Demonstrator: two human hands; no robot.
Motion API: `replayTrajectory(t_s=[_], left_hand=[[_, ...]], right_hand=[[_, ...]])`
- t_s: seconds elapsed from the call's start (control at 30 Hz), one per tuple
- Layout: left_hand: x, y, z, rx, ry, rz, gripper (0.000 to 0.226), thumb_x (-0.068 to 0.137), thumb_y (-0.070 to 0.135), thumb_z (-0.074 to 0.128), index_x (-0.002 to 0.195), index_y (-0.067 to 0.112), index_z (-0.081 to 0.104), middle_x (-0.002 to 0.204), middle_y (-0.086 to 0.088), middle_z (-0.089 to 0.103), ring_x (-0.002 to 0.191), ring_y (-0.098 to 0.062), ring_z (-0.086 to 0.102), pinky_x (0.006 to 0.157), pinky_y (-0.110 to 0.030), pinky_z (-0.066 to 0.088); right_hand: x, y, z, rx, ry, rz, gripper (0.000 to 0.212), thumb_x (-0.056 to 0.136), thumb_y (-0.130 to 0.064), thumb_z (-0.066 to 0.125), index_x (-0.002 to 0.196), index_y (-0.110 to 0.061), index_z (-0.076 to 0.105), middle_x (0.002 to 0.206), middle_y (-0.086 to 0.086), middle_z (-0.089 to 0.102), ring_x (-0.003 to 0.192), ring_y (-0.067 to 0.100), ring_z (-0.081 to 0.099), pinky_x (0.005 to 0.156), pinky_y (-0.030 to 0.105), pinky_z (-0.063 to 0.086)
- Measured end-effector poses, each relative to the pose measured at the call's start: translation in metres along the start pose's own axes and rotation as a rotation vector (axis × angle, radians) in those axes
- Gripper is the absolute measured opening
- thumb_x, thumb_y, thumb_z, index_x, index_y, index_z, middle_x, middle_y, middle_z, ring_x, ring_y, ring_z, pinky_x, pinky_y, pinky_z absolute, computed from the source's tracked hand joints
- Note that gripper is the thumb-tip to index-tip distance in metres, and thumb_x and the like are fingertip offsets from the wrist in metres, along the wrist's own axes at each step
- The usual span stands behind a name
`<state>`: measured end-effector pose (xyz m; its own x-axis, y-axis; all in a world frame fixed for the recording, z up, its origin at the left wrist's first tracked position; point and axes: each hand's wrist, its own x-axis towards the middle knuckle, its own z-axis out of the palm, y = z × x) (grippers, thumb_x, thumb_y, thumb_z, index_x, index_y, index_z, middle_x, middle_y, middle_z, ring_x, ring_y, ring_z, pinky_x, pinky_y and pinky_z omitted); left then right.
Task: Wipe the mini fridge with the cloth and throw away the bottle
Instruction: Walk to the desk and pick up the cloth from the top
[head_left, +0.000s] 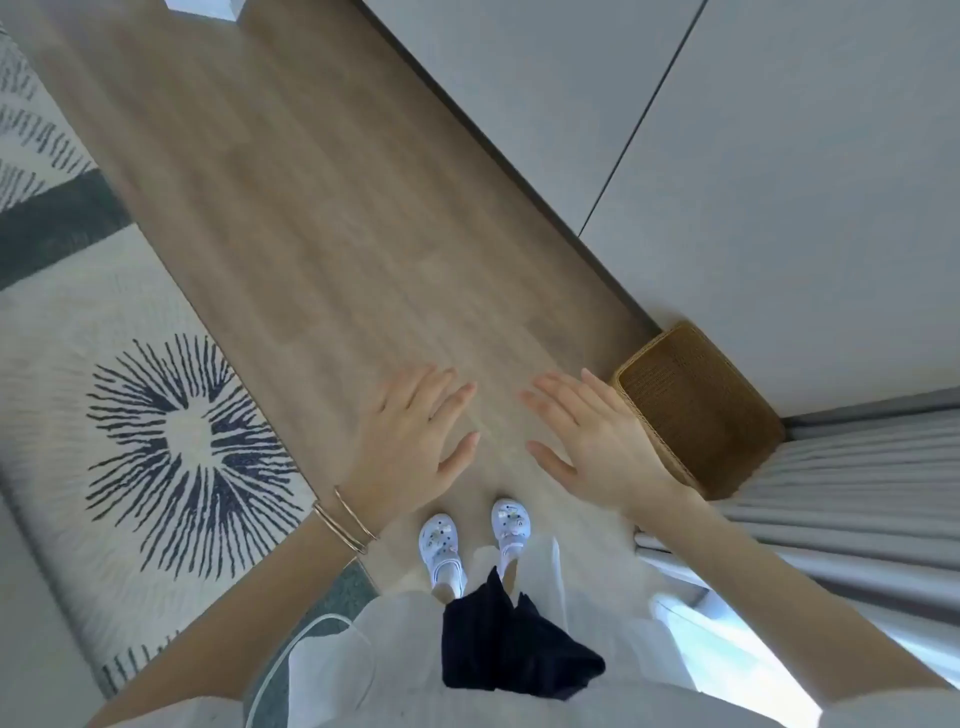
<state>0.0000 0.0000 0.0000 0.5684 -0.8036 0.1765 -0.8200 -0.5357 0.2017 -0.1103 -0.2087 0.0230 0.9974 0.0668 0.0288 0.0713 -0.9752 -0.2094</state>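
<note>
A home, likely a living room or bedroom: light wood-plank floor, a pale patterned rug with a dark blue starburst at 9 o'clock, plain grey cabinet doors at 1 o'clock, a brown woven basket and grey pleated curtains at 3 o'clock.

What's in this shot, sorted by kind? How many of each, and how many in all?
Hands: 2, left and right, both open and empty
Shoes: 2, white
Bracelets: 2, on the left wrist
Baskets: 1, brown woven
Rugs: 1, patterned
Curtains: 1, grey
Total: 9
No fridge, cloth or bottle in view.
</note>
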Motion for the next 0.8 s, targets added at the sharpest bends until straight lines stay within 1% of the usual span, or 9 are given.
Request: replayTrajectory(t_s=[0.07, 0.13, 0.27, 0.4, 0.43, 0.57, 0.8], left_hand=[[0.001, -0.007, -0.010, 0.022, 0.028, 0.001, 0.047, 0.096, 0.042, 0.045, 0.126, 0.011, 0.063, 0.129, -0.011, 0.062, 0.116, -0.034, 0.059, 0.096, -0.046, 0.045], [0.001, -0.017, -0.018, 0.051, 0.102, 0.018, 0.049, 0.097, 0.042, 0.043, 0.129, 0.011, 0.061, 0.133, -0.012, 0.059, 0.118, -0.034, 0.057, 0.098, -0.046, 0.044], [0.002, -0.035, -0.031, 0.080, 0.190, 0.012, 0.051, 0.097, 0.041, 0.043, 0.136, 0.010, 0.056, 0.140, -0.013, 0.054, 0.124, -0.035, 0.052, 0.103, -0.047, 0.039], [0.007, -0.052, -0.034, 0.098, 0.224, -0.041, 0.053, 0.096, 0.040, 0.046, 0.139, 0.011, 0.053, 0.144, -0.012, 0.051, 0.128, -0.034, 0.051, 0.106, -0.049, 0.038], [0.009, -0.056, -0.033, 0.100, 0.221, -0.055, 0.053, 0.096, 0.041, 0.046, 0.139, 0.011, 0.053, 0.144, -0.012, 0.051, 0.128, -0.034, 0.050, 0.106, -0.049, 0.038], [0.027, -0.077, -0.025, 0.128, 0.190, -0.088, 0.053, 0.095, 0.041, 0.045, 0.139, 0.012, 0.054, 0.143, -0.011, 0.052, 0.129, -0.033, 0.050, 0.107, -0.048, 0.037], [0.092, -0.117, -0.010, 0.119, 0.099, -0.154, 0.054, 0.093, 0.041, 0.045, 0.139, 0.014, 0.053, 0.142, -0.010, 0.053, 0.130, -0.033, 0.050, 0.108, -0.047, 0.037]], right_hand=[[0.009, -0.006, -0.005, -0.027, 0.025, -0.022, 0.046, 0.090, -0.040, 0.047, 0.125, -0.013, 0.057, 0.128, 0.007, 0.058, 0.125, 0.025, 0.050, 0.106, 0.048, 0.036], [0.020, -0.012, -0.012, -0.038, 0.076, -0.030, 0.046, 0.091, -0.039, 0.046, 0.127, -0.013, 0.056, 0.130, 0.007, 0.056, 0.127, 0.025, 0.048, 0.107, 0.049, 0.035], [0.040, -0.023, -0.021, -0.007, 0.208, -0.037, 0.048, 0.094, -0.037, 0.042, 0.132, -0.010, 0.052, 0.137, 0.009, 0.052, 0.133, 0.025, 0.042, 0.110, 0.049, 0.030], [0.059, -0.025, -0.020, 0.021, 0.289, -0.048, 0.048, 0.099, -0.037, 0.034, 0.133, -0.009, 0.052, 0.140, 0.010, 0.049, 0.135, 0.025, 0.039, 0.112, 0.048, 0.028], [0.064, -0.022, -0.018, 0.024, 0.293, -0.052, 0.048, 0.099, -0.038, 0.033, 0.133, -0.009, 0.051, 0.140, 0.010, 0.048, 0.135, 0.025, 0.039, 0.112, 0.048, 0.028], [0.088, -0.005, -0.005, 0.019, 0.265, -0.059, 0.047, 0.096, -0.035, 0.041, 0.135, -0.010, 0.049, 0.140, 0.010, 0.048, 0.135, 0.025, 0.039, 0.112, 0.048, 0.028], [0.160, 0.048, 0.003, -0.006, 0.156, -0.068, 0.049, 0.092, -0.036, 0.043, 0.136, -0.013, 0.048, 0.141, 0.007, 0.048, 0.134, 0.022, 0.039, 0.110, 0.046, 0.028]])
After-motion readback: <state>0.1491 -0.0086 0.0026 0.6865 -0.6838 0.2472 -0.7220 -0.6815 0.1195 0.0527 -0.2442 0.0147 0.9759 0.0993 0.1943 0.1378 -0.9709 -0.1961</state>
